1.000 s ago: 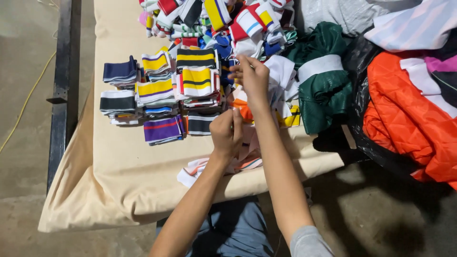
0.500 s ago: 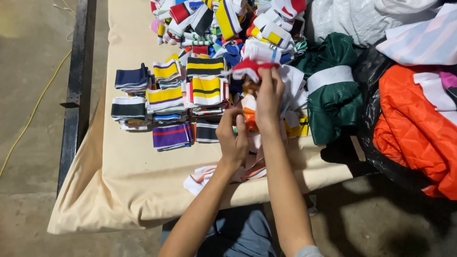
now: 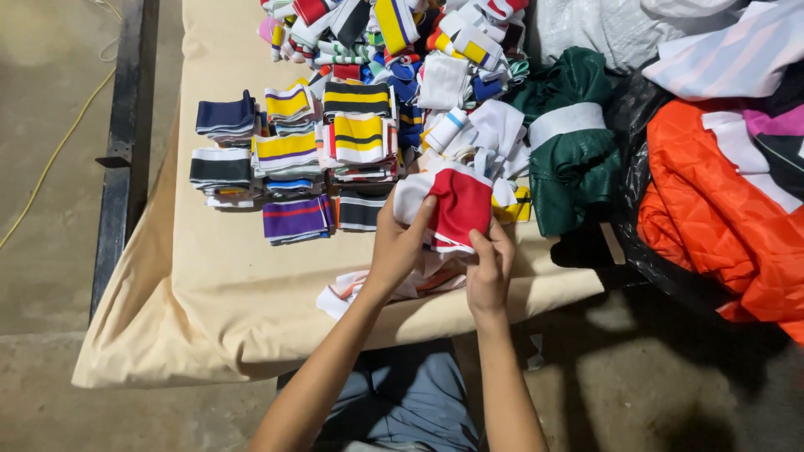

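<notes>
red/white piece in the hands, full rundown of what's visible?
The red and white knit band looks like soft ribbed fabric: a broad red panel with white at its left end and lower edge. It is folded and held just above the beige cloth-covered table. The left hand grips its left side; the right hand pinches its lower right edge.

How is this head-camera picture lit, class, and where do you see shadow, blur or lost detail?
Head view: even overhead light on the cloth-covered table and folded striped pieces; both hands and the red-and-white piece look sharp, no motion blur; deep shadow on the floor at lower right swallows detail; no strong glare anywhere.
</notes>
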